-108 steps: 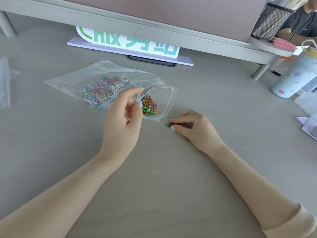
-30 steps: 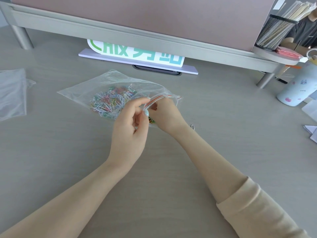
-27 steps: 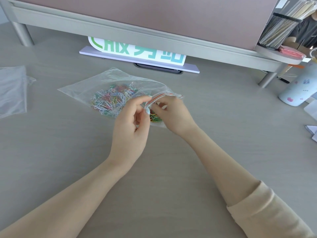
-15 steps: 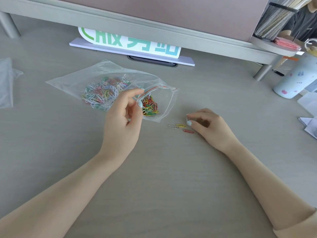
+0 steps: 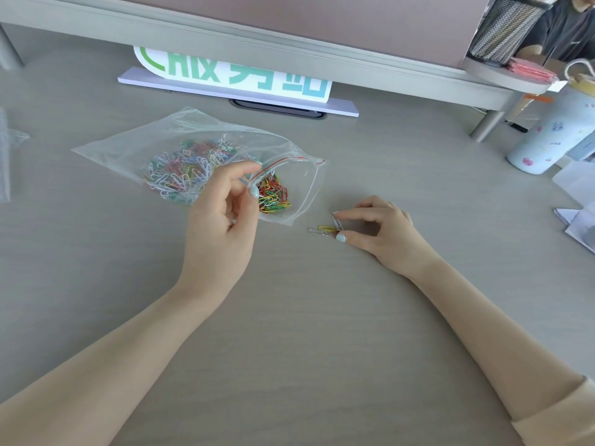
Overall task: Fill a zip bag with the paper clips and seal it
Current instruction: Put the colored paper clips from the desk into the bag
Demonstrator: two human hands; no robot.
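Observation:
A clear zip bag (image 5: 135, 146) lies on the desk, its red-lined mouth facing right. Many coloured paper clips (image 5: 183, 170) sit inside it. My left hand (image 5: 222, 217) pinches the upper lip of the mouth and holds it lifted, so the bag gapes. To the right of the bag a few loose clips (image 5: 325, 229) lie on the desk: a silver one, a yellow one and a white one. My right hand (image 5: 376, 230) rests beside them, forefinger and thumb closing around the white clip.
A white sign with green letters (image 5: 238, 75) stands behind the bag under a raised shelf (image 5: 289, 43). A patterned bottle (image 5: 553, 136) and papers (image 5: 579, 217) are at the right. Another plastic bag (image 5: 4, 162) lies at the left edge.
My right hand came out of the bag's mouth and moved right to the loose clips on the desk. My left hand kept holding the bag's lip.

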